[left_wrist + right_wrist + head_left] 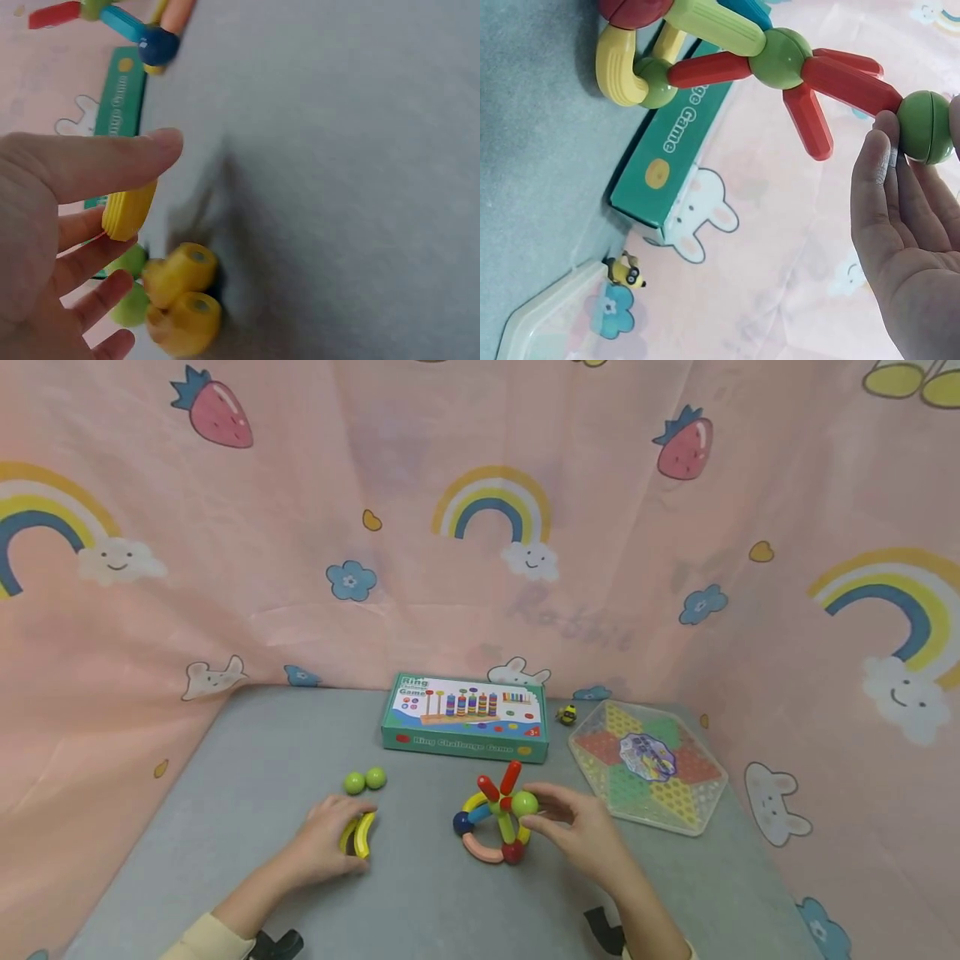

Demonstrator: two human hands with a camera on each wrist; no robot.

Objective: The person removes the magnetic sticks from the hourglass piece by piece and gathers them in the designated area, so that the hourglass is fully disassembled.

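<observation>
My left hand (326,839) is partly closed, with a yellow curved piece (363,835) pinched between thumb and fingers. Another yellow piece (347,835) is just beside it, and the left wrist view shows two blurred yellow ends (191,270) near my fingers; I cannot tell how they are joined. Two loose green balls (365,781) lie side by side on the grey surface (420,902), just beyond that hand.

My right hand (577,827) is partly closed too, thumb and fingertips pinching a green ball (525,803) that touches the end of a red rod (851,84). The rod runs out from the middle of a toy structure (506,828), which stands to the right of my left hand: curved pieces and balls form its bottom ring, including a navy ball (462,823) and a dark red ball (513,852), and other red rods stick out at the top. Behind it lies a green game box (465,745), with a small bee figure (567,716) and a hexagonal board (630,793) to the right.
</observation>
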